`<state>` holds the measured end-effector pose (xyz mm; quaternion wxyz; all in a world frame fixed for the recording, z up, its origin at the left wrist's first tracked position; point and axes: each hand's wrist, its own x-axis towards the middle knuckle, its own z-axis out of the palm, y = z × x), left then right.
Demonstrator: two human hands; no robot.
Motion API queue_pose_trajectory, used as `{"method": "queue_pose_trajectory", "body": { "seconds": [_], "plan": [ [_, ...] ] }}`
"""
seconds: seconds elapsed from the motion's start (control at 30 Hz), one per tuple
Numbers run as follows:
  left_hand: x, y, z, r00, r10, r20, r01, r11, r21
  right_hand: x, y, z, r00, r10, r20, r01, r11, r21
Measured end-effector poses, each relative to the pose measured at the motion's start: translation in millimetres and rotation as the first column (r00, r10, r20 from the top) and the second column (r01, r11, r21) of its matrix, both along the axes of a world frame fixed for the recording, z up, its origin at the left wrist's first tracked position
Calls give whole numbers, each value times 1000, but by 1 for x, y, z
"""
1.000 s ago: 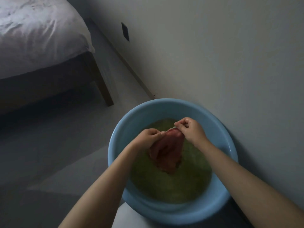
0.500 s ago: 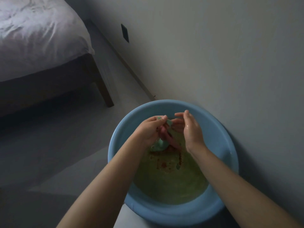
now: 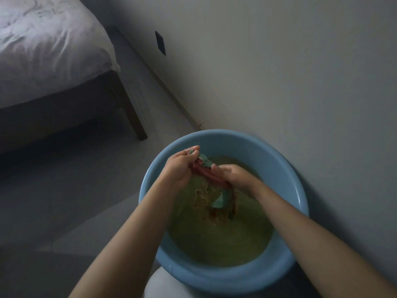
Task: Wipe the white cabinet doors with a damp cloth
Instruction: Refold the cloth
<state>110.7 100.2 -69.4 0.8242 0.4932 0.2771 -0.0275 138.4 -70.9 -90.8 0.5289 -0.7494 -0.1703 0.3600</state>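
Observation:
A wet cloth (image 3: 206, 172), red on one side and teal on the other, is twisted into a rope above a blue basin (image 3: 285, 175) of murky water. My left hand (image 3: 182, 167) grips the cloth's upper end over the basin's far left. My right hand (image 3: 235, 176) grips it lower down, just to the right. The cloth's loose teal tail (image 3: 220, 202) hangs to the water, which is rippled under it. A white surface rises right behind the basin (image 3: 300, 82).
A bed with a pale cover (image 3: 43, 46) and a dark wooden leg (image 3: 131, 117) stands at the left. A dark wall socket (image 3: 160, 43) sits low on the white surface. Grey floor (image 3: 75, 179) lies left of the basin. Something white (image 3: 163, 284) shows below the basin.
The cloth hung spread from both hands a second ago. Now it is bunched and twisted between them. My right hand has dropped lower, and water disturbs the surface below.

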Motion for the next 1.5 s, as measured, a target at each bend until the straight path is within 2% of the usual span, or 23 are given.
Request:
{"method": "queue_pose_trajectory", "body": {
  "seconds": [0.17, 0.3, 0.43, 0.53, 0.6, 0.7, 0.83, 0.97, 1.03, 1.2, 1.27, 1.37, 1.43, 1.5],
  "plan": [
    [-4, 1, -15, 993, 98, -64, -101, 994, -48, 17, -14, 13, 977, 192, 98, -169, 964, -206],
    [-6, 0, -23, 975, 175, -140, -190, 976, -102, 28, -21, 31, 957, 247, 151, -206, 947, -245],
    [-4, -6, -30, 963, 172, -206, -188, 980, -60, 26, -20, 34, 931, 86, 356, -29, 987, -160],
    [-1, -20, -25, 963, 152, -220, -167, 985, -53, 21, -15, 31, 884, -98, 458, 113, 994, -5],
    [3, -28, -18, 964, 123, -234, -151, 983, -103, 19, -11, 32, 874, -200, 443, 169, 980, 108],
    [4, -40, -13, 972, 45, -232, -82, 985, -154, 17, -5, 30, 878, -291, 379, 234, 954, 189],
    [-4, -54, -11, 975, 34, -220, -79, 977, -196, 10, 1, 28, 927, -349, 136, 286, 895, 342],
    [-9, -59, -10, 982, -104, -156, 31, 910, -414, 8, 7, 26, 936, -345, -74, 340, 824, 453],
    [-10, -60, -11, 988, -86, -131, 18, 893, -451, 7, 8, 26, 933, -334, -132, 355, 805, 476],
    [-7, -57, -11, 993, 41, -107, -76, 934, -349, 9, 2, 24, 940, -341, -10, 321, 875, 362],
    [-6, -57, -12, 994, 57, -88, -76, 971, -227, 9, 0, 23, 941, -340, -3, 321, 886, 333],
    [-5, -58, -15, 990, 126, -58, -127, 992, -16, 7, -2, 18, 917, -387, -91, 393, 847, 358],
    [-4, -59, -14, 985, 169, -31, -167, 984, 54, 4, 2, 14, 872, -450, -189, 488, 794, 362],
    [-2, -59, -13, 981, 191, -21, -187, 973, 136, 2, 9, 9, 829, -504, -244, 556, 792, 253]
  ]
}}
